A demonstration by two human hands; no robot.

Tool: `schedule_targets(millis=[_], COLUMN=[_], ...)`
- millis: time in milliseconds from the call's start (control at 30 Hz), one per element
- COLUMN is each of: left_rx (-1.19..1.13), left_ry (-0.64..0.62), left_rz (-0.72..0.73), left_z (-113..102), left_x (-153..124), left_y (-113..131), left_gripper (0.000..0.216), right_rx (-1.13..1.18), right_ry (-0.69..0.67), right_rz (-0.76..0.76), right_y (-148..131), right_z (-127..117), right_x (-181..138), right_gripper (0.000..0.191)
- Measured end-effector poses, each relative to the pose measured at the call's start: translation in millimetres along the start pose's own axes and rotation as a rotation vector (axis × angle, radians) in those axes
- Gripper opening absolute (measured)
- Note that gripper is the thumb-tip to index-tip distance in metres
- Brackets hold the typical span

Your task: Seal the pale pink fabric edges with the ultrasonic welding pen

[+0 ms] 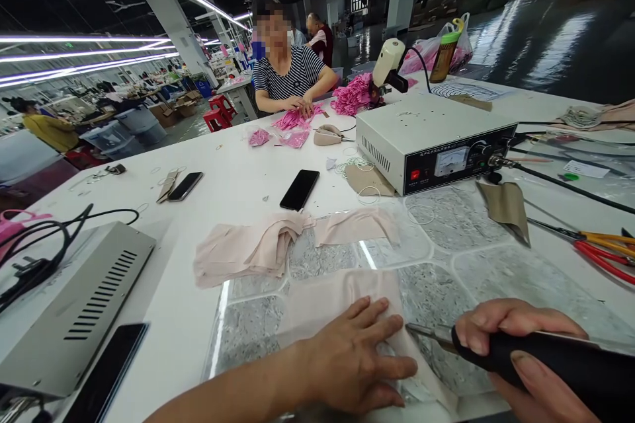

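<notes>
My left hand (360,357) lies flat with its fingers spread, pressing a pale pink piece of fabric (337,297) onto a marbled mat (431,291) under clear plastic. My right hand (518,344) is wrapped round the black handle of a handheld cutter (550,363). Its thin metal tip reaches the fabric's right edge, just beside my left fingertips. Further back on the mat are a folded stack of the same fabric (243,251) and a single strip (354,226).
A grey power box with a meter (436,139) stands behind the mat, and another grey box (79,297) is at left. Phones (299,190) lie around. Red-handled pliers (605,261) sit at right. Across the table, a person in a striped top (290,73) handles pink pieces (292,119).
</notes>
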State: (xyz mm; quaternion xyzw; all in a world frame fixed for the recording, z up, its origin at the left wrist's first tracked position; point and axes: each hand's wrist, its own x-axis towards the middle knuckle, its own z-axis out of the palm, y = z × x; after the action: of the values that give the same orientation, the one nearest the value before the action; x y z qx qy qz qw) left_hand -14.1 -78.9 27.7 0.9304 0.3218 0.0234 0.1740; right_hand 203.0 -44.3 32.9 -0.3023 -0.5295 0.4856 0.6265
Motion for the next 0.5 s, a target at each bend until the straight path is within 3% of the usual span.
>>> schedule_targets(millis=[167,500], left_rx=[-0.02,-0.016], left_ry=[-0.011,-0.009], left_rz=[-0.007,-0.006], left_z=[-1.4,0.6], left_x=[0.8,-1.2], left_y=[-1.1,-1.1], left_gripper=[0.039,0.04], right_rx=[-0.02,0.045], right_ry=[-0.068,-0.056], right_rz=[-0.015,0.0], right_y=[-0.9,8.3], right_z=[0.4,-4.3], right_x=[3.6,4.2], right_gripper=[0.011,0.011])
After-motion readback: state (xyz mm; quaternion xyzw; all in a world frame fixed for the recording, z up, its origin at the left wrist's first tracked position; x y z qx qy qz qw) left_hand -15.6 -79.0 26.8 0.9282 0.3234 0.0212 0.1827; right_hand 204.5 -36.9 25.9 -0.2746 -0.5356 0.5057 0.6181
